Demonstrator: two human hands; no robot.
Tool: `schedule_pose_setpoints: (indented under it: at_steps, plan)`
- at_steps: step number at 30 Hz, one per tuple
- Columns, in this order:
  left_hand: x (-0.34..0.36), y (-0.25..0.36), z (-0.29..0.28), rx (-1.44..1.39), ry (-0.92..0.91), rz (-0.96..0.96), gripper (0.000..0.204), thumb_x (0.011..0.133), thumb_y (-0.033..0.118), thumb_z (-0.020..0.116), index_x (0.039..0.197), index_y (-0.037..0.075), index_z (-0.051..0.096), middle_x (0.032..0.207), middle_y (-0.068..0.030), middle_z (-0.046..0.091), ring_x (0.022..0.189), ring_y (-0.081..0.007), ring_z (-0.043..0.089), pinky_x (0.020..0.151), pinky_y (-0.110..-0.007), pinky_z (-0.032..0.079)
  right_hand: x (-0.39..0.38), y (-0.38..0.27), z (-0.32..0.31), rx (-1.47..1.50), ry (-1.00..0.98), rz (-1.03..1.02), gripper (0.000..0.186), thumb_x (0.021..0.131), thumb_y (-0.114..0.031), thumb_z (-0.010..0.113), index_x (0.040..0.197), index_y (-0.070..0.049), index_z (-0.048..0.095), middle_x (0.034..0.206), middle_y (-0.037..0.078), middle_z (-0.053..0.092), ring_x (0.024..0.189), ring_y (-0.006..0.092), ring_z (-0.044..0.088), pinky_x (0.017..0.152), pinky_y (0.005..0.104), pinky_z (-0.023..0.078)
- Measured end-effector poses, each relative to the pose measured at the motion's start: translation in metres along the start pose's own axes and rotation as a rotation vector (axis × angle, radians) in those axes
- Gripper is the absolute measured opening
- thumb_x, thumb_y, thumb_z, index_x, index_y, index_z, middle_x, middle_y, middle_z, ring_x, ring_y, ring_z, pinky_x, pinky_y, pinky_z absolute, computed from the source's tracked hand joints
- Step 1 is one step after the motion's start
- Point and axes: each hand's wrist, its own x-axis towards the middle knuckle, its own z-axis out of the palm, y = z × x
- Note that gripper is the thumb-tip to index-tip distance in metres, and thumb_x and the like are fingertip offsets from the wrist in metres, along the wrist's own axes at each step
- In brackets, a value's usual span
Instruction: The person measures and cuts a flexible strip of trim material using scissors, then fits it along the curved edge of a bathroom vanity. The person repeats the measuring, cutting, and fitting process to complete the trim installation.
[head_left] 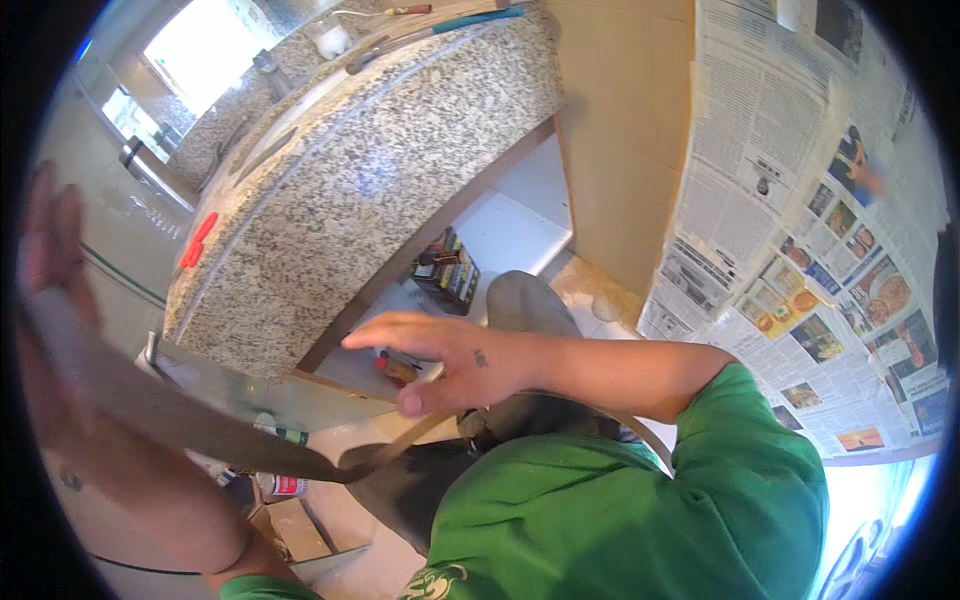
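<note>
seemingly handling a long flat grey-brown strap (205, 422), frame left; cannot tell left hand's (57, 262) finger grip. with right hand (468, 360) open mid-frame, likely needs controlled slack.

Through my feed, I get a bright green short-sleeved T-shirt (590, 510), creased across the front, with a pale, curling print (437, 582) cut off by the lower edge. The right sleeve (750, 440) hangs loose; of the left sleeve (265, 586) I see only a sliver. Below come dark grey trousers (400, 497). I make out a small dark marking (479, 357) on the bare right hand (435, 348).
</note>
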Motion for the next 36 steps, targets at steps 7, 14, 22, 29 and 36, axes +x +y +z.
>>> schedule_pose_setpoints:
  at_steps: [7,14,22,29,36]
  plan:
    - [-0.016,-0.06,0.004,-0.211,0.099,-0.112,0.043,0.111,0.025,0.033,0.137,-0.008,0.042,0.086,-0.0056,0.046,0.064,-0.0111,0.043,0.059,-0.026,0.038,0.045,0.023,0.073,0.39,-0.373,0.082,0.049,0.1,-0.037,0.064,0.135,-0.004,0.055,0.129,0.01,0.06,0.122,0.0196,0.053,0.104,0.0363,0.041]
    - [-0.015,-0.094,-0.016,-0.171,0.207,-0.063,0.043,0.11,0.026,0.035,0.134,-0.007,0.046,0.088,-0.0084,0.053,0.068,-0.0154,0.052,0.06,-0.027,0.043,0.025,0.053,0.072,0.66,-0.135,0.264,0.025,0.103,-0.028,0.06,0.108,-0.003,0.062,0.078,0.0,0.064,0.08,0.0117,0.063,0.073,0.0299,0.05]
    - [-0.007,-0.177,0.061,0.142,0.265,-0.22,0.041,0.107,0.028,0.047,0.127,-0.005,0.059,0.114,-0.0206,0.071,0.1,-0.027,0.072,0.078,-0.033,0.059,-0.061,0.089,-0.016,0.191,0.675,0.442,0.025,0.1,-0.025,0.066,0.111,-0.003,0.064,0.078,-0.001,0.061,0.067,0.0056,0.054,0.058,0.0241,0.043]
    - [-0.029,-0.258,0.128,0.445,0.069,-0.334,0.036,0.103,0.03,0.061,0.092,-0.003,0.07,0.088,-0.0114,0.073,0.083,-0.0154,0.07,0.077,-0.03,0.057,-0.143,0.123,-0.086,-0.446,0.94,0.491,0.031,0.097,-0.029,0.068,0.113,-0.002,0.066,0.087,0.011,0.066,0.078,0.0174,0.061,0.073,0.0324,0.05]
    - [-0.032,-0.289,0.165,0.193,0.068,-0.561,0.037,0.104,0.031,0.058,0.092,-0.002,0.068,0.079,-0.0105,0.07,0.075,-0.0165,0.07,0.071,-0.03,0.055,-0.185,0.149,-0.093,-0.282,1.026,0.628,0.036,0.095,-0.034,0.071,0.114,-0.003,0.067,0.088,0.005,0.065,0.079,0.0113,0.057,0.071,0.0278,0.047]
